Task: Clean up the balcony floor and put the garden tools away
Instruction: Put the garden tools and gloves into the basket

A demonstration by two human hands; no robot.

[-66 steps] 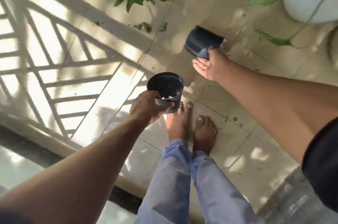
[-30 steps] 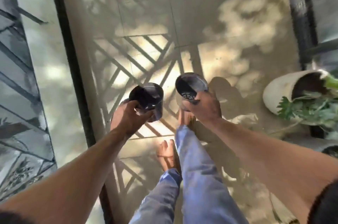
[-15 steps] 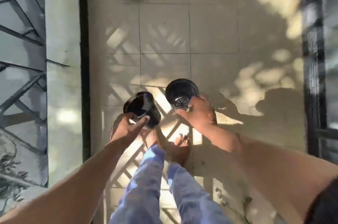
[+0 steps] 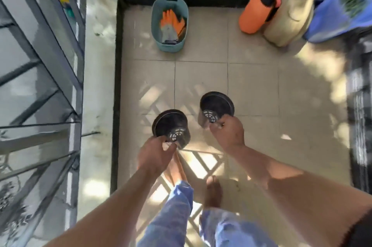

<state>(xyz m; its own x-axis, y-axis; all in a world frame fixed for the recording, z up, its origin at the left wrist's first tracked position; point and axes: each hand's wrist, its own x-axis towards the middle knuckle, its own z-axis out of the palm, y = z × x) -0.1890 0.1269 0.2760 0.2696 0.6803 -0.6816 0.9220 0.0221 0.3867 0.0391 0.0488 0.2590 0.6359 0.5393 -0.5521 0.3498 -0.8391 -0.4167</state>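
two hands, each gripping one black pot: left hand (image 4: 154, 157) on left pot (image 4: 171, 126), right hand (image 4: 228, 133) on right pot (image 4: 217, 105).

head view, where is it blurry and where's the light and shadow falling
Head view: motion blur smears the edges, worst on the railing at left and the blue bag top right; the two black pots and teal basket near centre read sharper. Sun throws a lattice shadow pattern across the floor tiles, with dappled leaf patches at right. Wide-angle bending curves the frame's margins.
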